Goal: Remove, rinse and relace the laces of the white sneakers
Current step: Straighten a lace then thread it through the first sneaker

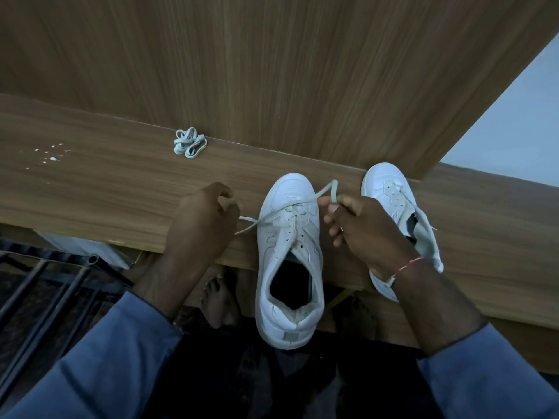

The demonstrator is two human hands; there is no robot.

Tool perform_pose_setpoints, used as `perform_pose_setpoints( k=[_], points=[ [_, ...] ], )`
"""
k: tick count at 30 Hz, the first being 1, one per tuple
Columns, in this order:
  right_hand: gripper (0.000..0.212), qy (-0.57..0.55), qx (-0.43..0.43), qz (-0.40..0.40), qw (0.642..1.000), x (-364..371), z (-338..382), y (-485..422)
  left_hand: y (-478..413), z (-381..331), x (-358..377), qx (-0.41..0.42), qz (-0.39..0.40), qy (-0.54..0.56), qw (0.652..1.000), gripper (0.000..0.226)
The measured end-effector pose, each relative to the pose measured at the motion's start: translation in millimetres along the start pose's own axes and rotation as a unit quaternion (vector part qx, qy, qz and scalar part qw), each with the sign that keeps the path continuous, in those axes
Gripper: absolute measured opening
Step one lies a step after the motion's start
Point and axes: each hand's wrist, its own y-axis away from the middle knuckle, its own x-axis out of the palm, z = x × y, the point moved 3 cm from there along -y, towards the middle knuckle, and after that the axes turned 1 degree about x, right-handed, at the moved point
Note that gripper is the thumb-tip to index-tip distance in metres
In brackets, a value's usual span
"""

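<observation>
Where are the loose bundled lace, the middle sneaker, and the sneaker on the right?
loose bundled lace (190, 143), head view, centre of the coil.
middle sneaker (270, 240), head view, left side panel.
sneaker on the right (382, 179), head view, toe cap.

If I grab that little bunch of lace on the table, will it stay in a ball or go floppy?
The bunched lace would probably go floppy: it lies in soft loose loops, so it may unravel and dangle. It looks thin and flat, so likely very light. Being flat, it probably won't roll on the table.
</observation>
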Motion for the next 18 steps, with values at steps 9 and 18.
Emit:
perform_pose_setpoints(
  k=[9,18],
  points=[
    [0.007,-0.051,-0.073,-0.033,0.995,6.0,6.8,-3.0,18.3,-21.8,20.8,0.062,0.113,0.123,0.984,0.014],
    [0.012,0.12,-0.216,0.044,0.968,35.5,25.8,14.6,25.5,-34.7,23.8,-0.095,0.198,0.411,0.885,0.023]
  ],
)
